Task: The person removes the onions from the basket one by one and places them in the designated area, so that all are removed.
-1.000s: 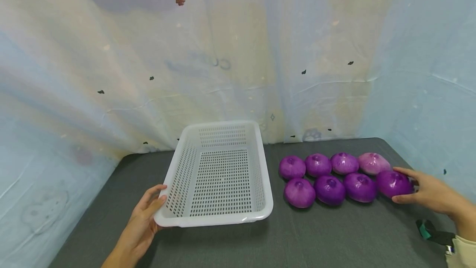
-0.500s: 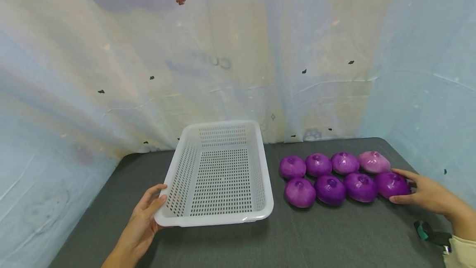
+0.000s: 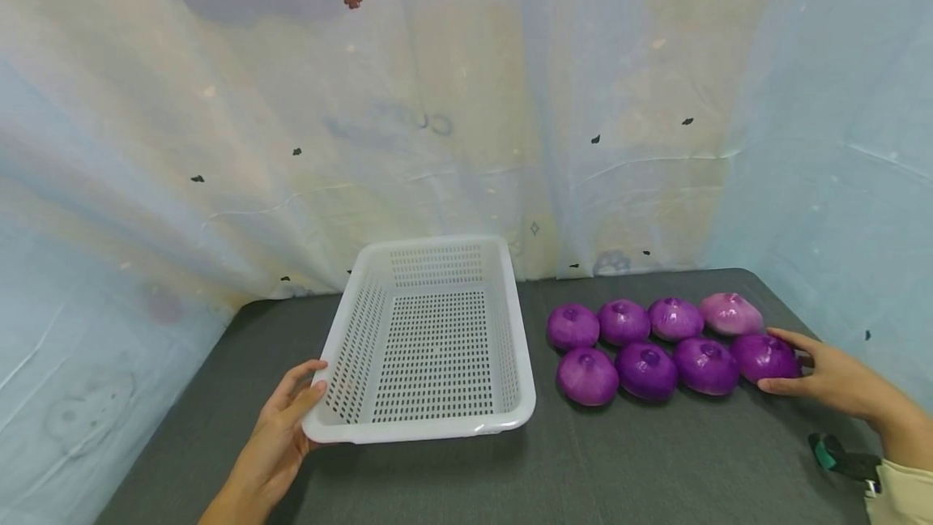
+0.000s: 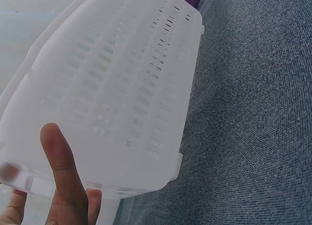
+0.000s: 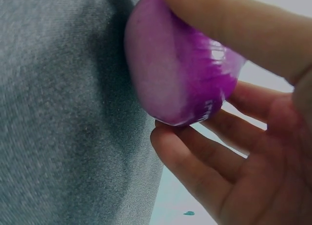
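My left hand point(image 3: 273, 436) grips the near left corner of a white plastic basket point(image 3: 516, 347), thumb over the rim and fingers beneath. The basket has slotted walls and holds nothing. At the right, my right hand point(image 3: 838, 375) holds a purple onion point(image 3: 765, 358) between thumb and fingers, at the right end of the front row. In the right wrist view the same glossy onion point(image 5: 190, 78) sits close against the cloth. Beside it in that row are a dark onion point(image 3: 707, 366) and others; behind it lies a paler pink onion point(image 3: 731, 314).
Onions stand in two rows to the right of the basket, such as the leftmost front onion point(image 3: 587, 377). A dark grey cloth point(image 3: 554, 476) covers the table. Patterned curtains point(image 3: 466, 104) hang behind and at both sides. A black and green strap point(image 3: 838, 456) hangs by the right wrist.
My right hand has shifted slightly left with its onion, bringing it closer to the front row. The pale onion behind has moved a little back and left. The left hand and basket stay put.
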The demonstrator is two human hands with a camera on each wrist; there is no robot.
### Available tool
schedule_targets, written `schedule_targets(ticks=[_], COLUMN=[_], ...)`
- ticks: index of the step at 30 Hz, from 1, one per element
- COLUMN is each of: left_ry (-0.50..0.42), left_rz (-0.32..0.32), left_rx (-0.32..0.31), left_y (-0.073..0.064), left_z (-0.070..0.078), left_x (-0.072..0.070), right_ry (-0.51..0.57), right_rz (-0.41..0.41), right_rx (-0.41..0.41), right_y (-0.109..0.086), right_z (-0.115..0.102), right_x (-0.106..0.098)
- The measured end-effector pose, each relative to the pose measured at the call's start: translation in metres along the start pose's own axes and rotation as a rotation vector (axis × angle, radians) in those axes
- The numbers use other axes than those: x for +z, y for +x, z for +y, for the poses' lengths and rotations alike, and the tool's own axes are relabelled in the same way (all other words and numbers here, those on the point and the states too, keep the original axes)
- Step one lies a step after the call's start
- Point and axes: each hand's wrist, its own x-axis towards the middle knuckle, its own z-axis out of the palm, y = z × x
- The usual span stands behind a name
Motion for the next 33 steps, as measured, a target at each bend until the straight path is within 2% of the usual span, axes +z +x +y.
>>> schedule_targets(ticks=[11, 26, 29, 33], left_ry=[-0.003, 0.012, 0.006, 0.006], left_rz=[-0.001, 0.007, 0.006, 0.005], left_rx=[0.003, -0.015, -0.012, -0.005], left_y=[0.000, 0.001, 0.001, 0.000], left_z=[0.001, 0.001, 0.001, 0.001], left_x=[0.000, 0.001, 0.001, 0.000], right_ry=[-0.007, 0.016, -0.003, -0.021], right_rz=[-0.015, -0.008, 0.018, 0.076], right_rx=[0.030, 0.005, -0.005, -0.070], right_y=[-0.001, -0.002, -0.003, -0.005], right_z=[-0.004, 0.001, 0.000, -0.009], right_x=[-0.003, -0.002, -0.005, -0.009])
